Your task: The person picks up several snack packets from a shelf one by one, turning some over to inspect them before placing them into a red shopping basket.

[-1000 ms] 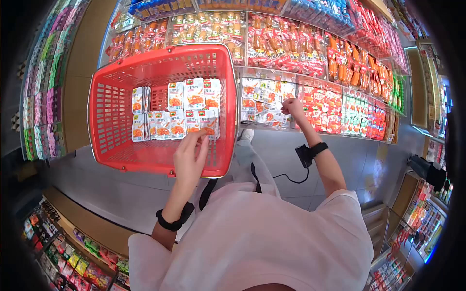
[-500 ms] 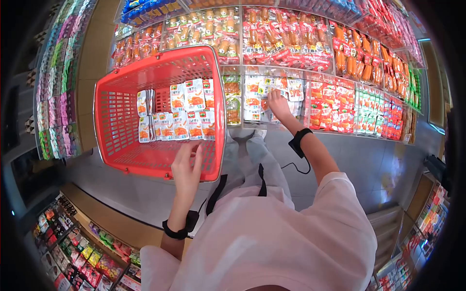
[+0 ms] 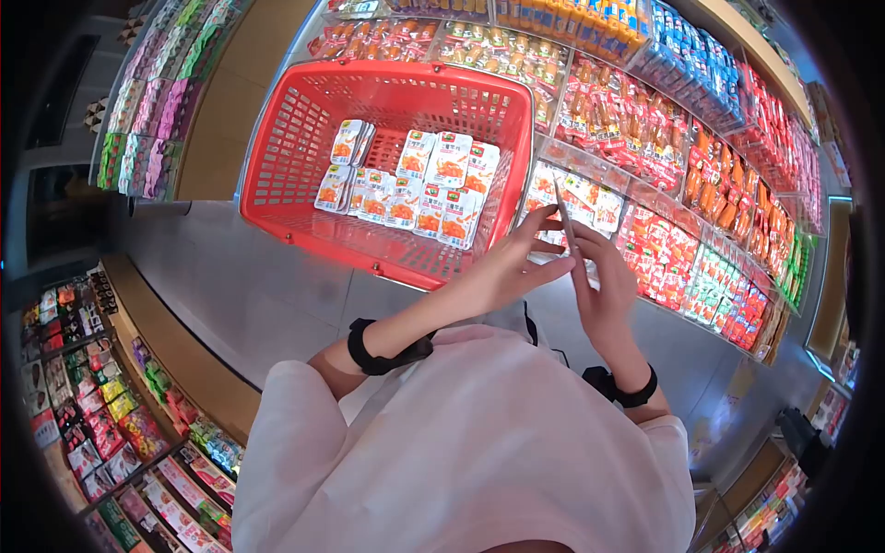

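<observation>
My right hand (image 3: 608,286) grips a thin snack packet (image 3: 564,217), seen nearly edge-on and standing upright between my hands. My left hand (image 3: 507,267) is beside the packet with its fingers apart. Its thumb and fingertips come close to the packet's left face; whether they touch cannot be made out. Left of my hands, the red shopping basket (image 3: 387,267) contains white-and-orange snack packets (image 3: 452,161) in upright rows. Matching white packets (image 3: 604,207) lie in a clear shelf bin behind my right hand.
Bins of red sausage packs (image 3: 622,111) rise behind the basket. Red packets (image 3: 654,244) and green-and-white packets (image 3: 719,286) fill bins to the right. A shelf of pink and green packs (image 3: 152,120) stands at left, with another snack rack (image 3: 120,415) at lower left.
My right hand has come back from the white-packet bin with a packet. My left hand has moved from the basket's front edge rightward toward it. The view has turned and shifted.
</observation>
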Demonstrator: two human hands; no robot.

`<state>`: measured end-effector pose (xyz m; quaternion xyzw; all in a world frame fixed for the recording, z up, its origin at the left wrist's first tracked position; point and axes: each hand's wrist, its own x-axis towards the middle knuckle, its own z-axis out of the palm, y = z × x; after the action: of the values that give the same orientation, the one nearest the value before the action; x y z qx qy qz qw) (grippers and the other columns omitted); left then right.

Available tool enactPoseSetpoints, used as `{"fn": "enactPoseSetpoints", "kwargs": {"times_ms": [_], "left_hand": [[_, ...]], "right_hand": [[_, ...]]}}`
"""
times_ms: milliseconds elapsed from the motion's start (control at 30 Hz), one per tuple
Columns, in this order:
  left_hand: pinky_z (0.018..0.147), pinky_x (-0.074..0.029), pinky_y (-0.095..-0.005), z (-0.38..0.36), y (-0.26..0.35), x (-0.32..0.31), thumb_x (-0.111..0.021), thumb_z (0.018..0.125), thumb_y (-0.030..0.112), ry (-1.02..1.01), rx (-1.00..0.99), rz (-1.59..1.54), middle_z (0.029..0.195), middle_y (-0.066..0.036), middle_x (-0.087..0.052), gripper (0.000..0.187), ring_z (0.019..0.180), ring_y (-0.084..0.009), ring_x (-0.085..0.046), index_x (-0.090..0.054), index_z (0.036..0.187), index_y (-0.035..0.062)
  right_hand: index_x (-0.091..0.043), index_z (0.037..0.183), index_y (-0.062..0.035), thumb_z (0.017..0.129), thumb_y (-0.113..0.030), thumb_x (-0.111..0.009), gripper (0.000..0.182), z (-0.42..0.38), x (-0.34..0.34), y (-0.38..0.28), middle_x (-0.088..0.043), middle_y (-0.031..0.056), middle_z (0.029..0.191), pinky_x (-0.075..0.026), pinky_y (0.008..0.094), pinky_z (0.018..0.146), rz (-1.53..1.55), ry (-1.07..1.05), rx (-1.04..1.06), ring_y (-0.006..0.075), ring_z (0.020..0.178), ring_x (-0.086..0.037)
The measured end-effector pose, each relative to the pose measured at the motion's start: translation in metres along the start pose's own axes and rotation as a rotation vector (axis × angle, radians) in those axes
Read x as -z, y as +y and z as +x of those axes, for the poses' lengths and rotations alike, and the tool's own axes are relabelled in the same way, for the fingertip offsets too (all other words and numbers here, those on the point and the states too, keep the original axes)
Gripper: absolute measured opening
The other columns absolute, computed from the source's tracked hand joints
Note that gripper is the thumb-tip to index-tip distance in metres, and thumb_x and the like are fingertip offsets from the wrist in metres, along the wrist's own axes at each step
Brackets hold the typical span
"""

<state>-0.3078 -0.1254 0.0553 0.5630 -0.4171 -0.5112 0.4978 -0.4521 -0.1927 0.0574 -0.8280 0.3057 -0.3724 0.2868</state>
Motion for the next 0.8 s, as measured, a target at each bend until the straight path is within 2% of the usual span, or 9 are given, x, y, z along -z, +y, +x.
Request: {"fn": "enactPoseSetpoints", "kwargs": {"times_ms": [67, 167, 300, 433, 533, 633, 667, 767, 800], "left_hand": [[0.066, -0.045, -0.019, 0.004, 0.007, 0.006, -0.047, 0.092, 0.024, -0.04, 0.127, -0.14, 0.096, -0.006, -0.058, 0.037, 0.083, -0.0078, -0.056, -0.043, 0.117, -0.0022], [0.06, -0.042, -0.0171, 0.002, 0.033, 0.036, -0.044, 0.092, 0.029, 0.052, 0.262, -0.436, 0.094, -0.003, -0.057, 0.038, 0.076, -0.0044, -0.054, -0.046, 0.113, -0.0028], [0.057, -0.042, -0.0172, -0.005, 0.03, 0.076, -0.046, 0.092, 0.028, -0.006, 0.303, -0.209, 0.092, -0.001, -0.057, 0.033, 0.072, -0.0028, -0.053, -0.048, 0.111, 0.0015], [0.057, -0.045, -0.0191, -0.007, 0.031, 0.076, -0.047, 0.091, 0.028, 0.093, 0.204, -0.182, 0.089, -0.002, -0.057, 0.031, 0.075, -0.0042, -0.055, -0.049, 0.11, 0.0033], [0.059, -0.048, -0.0226, -0.012, 0.049, 0.074, -0.045, 0.092, 0.029, 0.069, 0.11, 0.008, 0.089, -0.006, -0.058, 0.032, 0.078, -0.0093, -0.057, -0.048, 0.111, 0.0032], [0.053, -0.045, -0.0195, -0.018, 0.059, 0.073, -0.045, 0.092, 0.02, -0.101, 0.037, -0.296, 0.084, -0.003, -0.058, 0.027, 0.065, -0.0086, -0.055, -0.046, 0.113, 0.0031], [0.059, -0.048, -0.022, -0.019, 0.064, 0.074, -0.044, 0.092, 0.018, -0.158, -0.039, -0.321, 0.084, -0.007, -0.059, 0.025, 0.07, -0.0125, -0.058, -0.046, 0.112, 0.003], [0.058, -0.048, -0.0252, -0.019, 0.062, 0.079, -0.041, 0.093, 0.027, -0.103, -0.111, -0.21, 0.079, -0.008, -0.057, 0.03, 0.072, -0.0153, -0.058, -0.048, 0.11, 0.003], [0.058, -0.048, -0.0252, -0.019, 0.06, 0.082, -0.042, 0.093, 0.026, -0.069, -0.099, -0.191, 0.078, -0.008, -0.057, 0.029, 0.072, -0.0149, -0.058, -0.049, 0.109, 0.0024]], "right_hand": [[-0.057, 0.091, 0.0032, 0.074, 0.004, -0.059, 0.017, 0.011, -0.01, -0.022, -0.061, 0.0148, 0.098, -0.049, 0.0314, 0.07, -0.057, -0.041, 0.192, 0.0262, 0.086, -0.06], [-0.057, 0.091, 0.0035, 0.075, 0.004, -0.058, 0.016, 0.023, -0.011, -0.033, -0.061, 0.0143, 0.098, -0.049, 0.0319, 0.072, 0.203, -0.106, 0.105, 0.0265, 0.088, -0.06], [-0.058, 0.094, 0.0035, 0.083, -0.001, -0.053, 0.013, 0.033, -0.015, -0.031, -0.062, 0.0103, 0.095, -0.047, 0.0292, 0.074, 0.399, 0.077, -0.347, 0.0149, 0.089, -0.059], [-0.057, 0.1, -0.0007, 0.087, -0.011, -0.053, 0.018, 0.048, -0.028, -0.032, -0.062, 0.0058, 0.087, -0.045, 0.0252, 0.074, 0.797, -0.144, -0.609, 0.0089, 0.084, -0.057], [-0.055, 0.101, -0.0009, 0.09, -0.018, -0.048, 0.022, 0.059, -0.04, -0.024, -0.061, 0.0047, 0.087, -0.043, 0.0224, 0.067, 0.882, -0.325, -0.718, 0.0062, 0.078, -0.054], [-0.053, 0.096, 0.0002, 0.09, -0.02, -0.045, 0.023, 0.074, -0.039, -0.051, -0.058, 0.0028, 0.083, -0.038, 0.0201, 0.059, 1.156, -0.167, -0.85, 0.0049, 0.071, -0.05], [-0.048, 0.087, -0.002, 0.09, -0.021, -0.043, 0.019, 0.07, -0.039, -0.031, -0.051, -0.0006, 0.071, -0.035, 0.019, 0.053, 1.523, -0.404, -0.785, 0.0063, 0.062, -0.043], [-0.043, 0.083, -0.0059, 0.089, -0.025, -0.042, 0.02, 0.077, -0.038, -0.03, -0.039, -0.0021, 0.061, -0.033, 0.0197, 0.049, 2.259, -0.512, -0.613, 0.0085, 0.055, -0.037], [-0.04, 0.082, -0.0073, 0.09, -0.028, -0.04, 0.022, 0.078, -0.037, -0.029, -0.035, -0.0011, 0.059, -0.031, 0.0205, 0.046, 2.326, -0.492, -0.606, 0.0091, 0.052, -0.033]]}}
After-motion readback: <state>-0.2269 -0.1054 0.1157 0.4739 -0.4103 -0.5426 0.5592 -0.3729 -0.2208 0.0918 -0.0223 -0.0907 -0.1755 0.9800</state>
